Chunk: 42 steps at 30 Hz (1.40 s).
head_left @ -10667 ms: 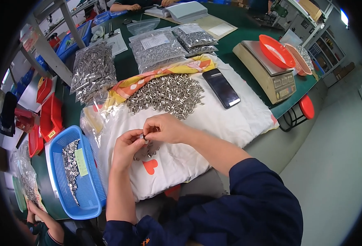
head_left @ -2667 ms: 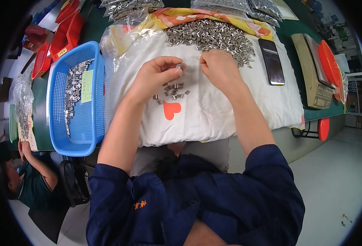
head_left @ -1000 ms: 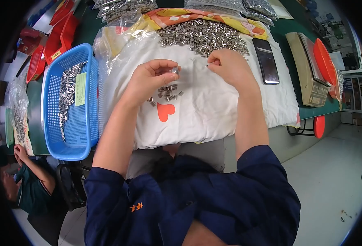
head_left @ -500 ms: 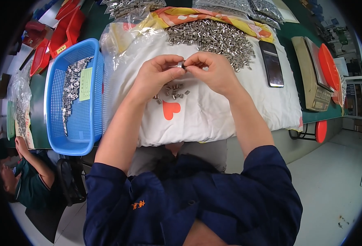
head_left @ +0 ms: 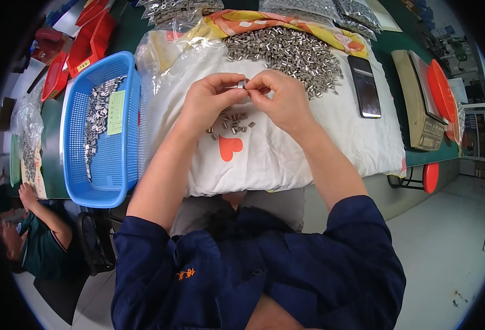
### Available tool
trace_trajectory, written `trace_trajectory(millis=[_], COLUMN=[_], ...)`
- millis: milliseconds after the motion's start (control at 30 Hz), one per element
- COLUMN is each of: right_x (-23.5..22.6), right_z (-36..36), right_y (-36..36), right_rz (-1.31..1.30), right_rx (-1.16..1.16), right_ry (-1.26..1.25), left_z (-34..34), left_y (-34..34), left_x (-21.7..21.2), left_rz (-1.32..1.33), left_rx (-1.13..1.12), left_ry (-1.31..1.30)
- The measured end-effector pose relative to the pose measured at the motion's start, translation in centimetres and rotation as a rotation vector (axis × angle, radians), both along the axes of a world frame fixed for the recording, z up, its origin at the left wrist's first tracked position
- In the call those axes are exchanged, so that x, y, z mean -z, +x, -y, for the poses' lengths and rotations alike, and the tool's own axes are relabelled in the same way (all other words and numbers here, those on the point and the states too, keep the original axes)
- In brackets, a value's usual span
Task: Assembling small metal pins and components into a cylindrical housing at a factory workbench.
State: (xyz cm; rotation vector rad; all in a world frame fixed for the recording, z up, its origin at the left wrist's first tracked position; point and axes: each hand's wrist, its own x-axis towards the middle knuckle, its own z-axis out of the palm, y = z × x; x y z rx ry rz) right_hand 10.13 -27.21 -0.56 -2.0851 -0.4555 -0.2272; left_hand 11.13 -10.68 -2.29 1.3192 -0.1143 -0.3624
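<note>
Over the white cloth point(head_left: 286, 151), my two hands meet in front of a large heap of small metal sleeves point(head_left: 286, 52). My left hand point(head_left: 208, 102) is closed, pinching one shiny metal sleeve point(head_left: 241, 84) between thumb and fingers. Close against it, my right hand point(head_left: 281, 102) is closed in a pinch too; what sits between those fingertips is too small and covered to make out. A few loose sleeves point(head_left: 235, 123) lie on the cloth just below my hands, beside a red heart print point(head_left: 230, 148).
At the left stands a blue basket point(head_left: 130, 121) part-filled with sleeves and a green label. A phone point(head_left: 365, 88) lies right of the heap, a cardboard box point(head_left: 413, 99) beyond it. Bags of metal parts point(head_left: 182, 8) line the back. Another person point(head_left: 44, 236) sits at far left.
My right hand has shifted slightly and its fingers have curled more, covering the dark bit seen at the sleeve's end before. My left hand stays nearly still.
</note>
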Motion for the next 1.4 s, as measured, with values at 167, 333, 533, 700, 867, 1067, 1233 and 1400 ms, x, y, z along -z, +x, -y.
trace_trajectory(millis=[167, 333, 533, 700, 867, 1067, 1233, 1400], right_x=[-0.6, -1.0, -3.6, -0.4, 0.6, 1.4, 1.2, 1.0], right_z=[1.5, 2.7, 7.3, 8.0, 4.7, 2.3, 2.3, 2.2], right_y=[1.0, 1.4, -0.5, -2.5, -0.7, 2.6, 3.9, 3.7], right_rz=[-0.436, -0.391, -0.245, -0.17, -0.085, 0.096, 0.123, 0.112], right_rx=[-0.159, -0.149, 0.122, 0.275, 0.28, 0.228, 0.138, 0.15], right_ry=[0.244, 0.212, -0.076, -0.69, -0.68, -0.751, -0.927, -0.879], left_z=[-0.7, -0.5, -0.4, 0.8, 0.0, -0.5, -0.7, -0.7], left_y=[-0.2, -0.1, -0.4, -1.1, -1.6, -1.5, -1.4, -0.8], left_x=[-0.3, -0.6, -0.1, -0.7, -1.7, -0.9, -1.4, -1.0], left_rz=[-0.006, -0.033, 0.104, 0.214, 0.153, 0.122, 0.039, 0.049], left_rx=[0.149, 0.221, 0.203, 0.255, 0.295, 0.376, 0.414, 0.39], left_ry=[-0.092, -0.113, 0.152, 0.396, 0.432, 0.263, 0.283, 0.27])
